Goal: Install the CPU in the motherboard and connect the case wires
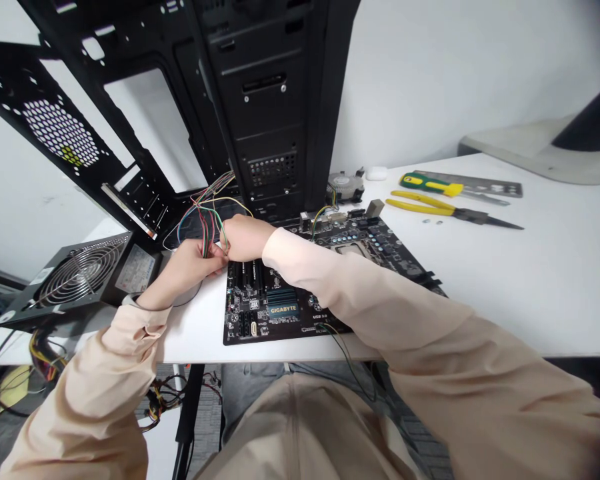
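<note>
Both hands meet at the upper left corner of a black Gigabyte motherboard, which lies flat on the white table. Thin coloured wires run out of the open black computer case behind it. My left hand is closed around the bundle of these wires. Beside it, my right hand is closed in a pinch on a wire near the board's edge, palm turned down. The wire ends and the right fingertips are mostly hidden. My right forearm crosses over the motherboard.
On the left sits a power supply with a fan grille, its cables hanging off the table. To the right lie yellow-handled pliers, a green-yellow screwdriver and a metal I/O plate. A fan stands behind the board; a monitor base is far right.
</note>
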{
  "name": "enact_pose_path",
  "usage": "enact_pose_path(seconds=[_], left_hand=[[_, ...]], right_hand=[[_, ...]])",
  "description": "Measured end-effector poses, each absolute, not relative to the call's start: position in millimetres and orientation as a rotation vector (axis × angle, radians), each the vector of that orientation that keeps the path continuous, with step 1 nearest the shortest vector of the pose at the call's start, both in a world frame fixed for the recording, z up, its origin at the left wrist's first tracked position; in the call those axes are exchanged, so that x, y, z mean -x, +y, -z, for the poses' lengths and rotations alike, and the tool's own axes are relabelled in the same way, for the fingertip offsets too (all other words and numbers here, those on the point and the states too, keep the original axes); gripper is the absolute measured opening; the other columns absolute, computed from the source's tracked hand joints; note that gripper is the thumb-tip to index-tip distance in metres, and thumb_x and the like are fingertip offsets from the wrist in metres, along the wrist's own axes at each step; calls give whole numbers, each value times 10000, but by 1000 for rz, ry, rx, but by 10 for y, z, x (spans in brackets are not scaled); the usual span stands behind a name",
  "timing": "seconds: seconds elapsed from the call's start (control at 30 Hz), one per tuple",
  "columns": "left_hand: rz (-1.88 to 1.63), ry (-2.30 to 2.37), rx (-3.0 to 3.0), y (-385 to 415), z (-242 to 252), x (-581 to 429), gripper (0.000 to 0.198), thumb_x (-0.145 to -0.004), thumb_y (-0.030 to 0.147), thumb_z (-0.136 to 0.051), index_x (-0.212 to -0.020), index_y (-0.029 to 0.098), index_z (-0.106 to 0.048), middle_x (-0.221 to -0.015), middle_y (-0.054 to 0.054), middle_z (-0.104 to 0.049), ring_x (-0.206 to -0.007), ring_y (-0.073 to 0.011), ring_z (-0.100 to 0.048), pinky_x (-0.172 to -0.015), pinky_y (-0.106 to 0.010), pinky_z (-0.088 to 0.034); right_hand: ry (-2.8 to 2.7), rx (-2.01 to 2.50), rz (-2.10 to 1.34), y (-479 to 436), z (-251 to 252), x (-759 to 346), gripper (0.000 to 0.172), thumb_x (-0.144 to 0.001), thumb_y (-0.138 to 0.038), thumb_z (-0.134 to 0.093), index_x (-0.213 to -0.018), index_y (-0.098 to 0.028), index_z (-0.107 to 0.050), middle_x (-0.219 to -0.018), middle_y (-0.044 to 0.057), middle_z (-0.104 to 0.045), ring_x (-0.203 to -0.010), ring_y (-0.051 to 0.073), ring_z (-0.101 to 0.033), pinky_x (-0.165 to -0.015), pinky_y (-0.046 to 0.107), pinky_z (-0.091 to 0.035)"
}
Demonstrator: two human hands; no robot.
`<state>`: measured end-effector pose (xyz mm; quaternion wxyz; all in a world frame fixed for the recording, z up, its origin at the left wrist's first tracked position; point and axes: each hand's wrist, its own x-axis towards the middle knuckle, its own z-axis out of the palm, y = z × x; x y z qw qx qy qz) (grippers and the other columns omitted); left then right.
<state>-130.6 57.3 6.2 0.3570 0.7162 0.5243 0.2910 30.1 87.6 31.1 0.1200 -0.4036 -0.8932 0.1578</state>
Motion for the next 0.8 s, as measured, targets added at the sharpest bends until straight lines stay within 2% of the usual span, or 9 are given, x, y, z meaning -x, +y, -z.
enact_pose_path(seconds=[0.5, 0.63, 0.8], left_hand=[[-798, 1329, -1792, 502, -10, 1290, 162, -649, 240, -664, -540, 160, -575, -487, 34, -566, -438, -84, -463, -462, -207, -360], [-779, 1332, -1779, 515, 25, 1326, 191, -707, 196, -692, -564, 147, -576, -506, 46, -565, -454, -75, -471, -472, -199, -374], [-735, 1321, -1726, 543, 50, 1372, 209, -872, 231, -645, -706, 124, -576, -617, 58, -551, -502, -65, -504, -496, -199, -446]], right_hand=[[-2640, 1260, -499, 899, -367, -259, 309, -615, -217, -681, -915, -158, -728, -946, 116, -716, -900, 258, -670, -688, 287, -489], [-2588, 1270, -528, 894, -347, -244, 256, -596, -190, -695, -847, -152, -731, -910, 120, -719, -881, 263, -670, -685, 291, -476], [-2518, 1249, -575, 869, -280, -274, 129, -622, -178, -676, -740, -169, -727, -821, 99, -714, -819, 241, -658, -645, 280, -444]])
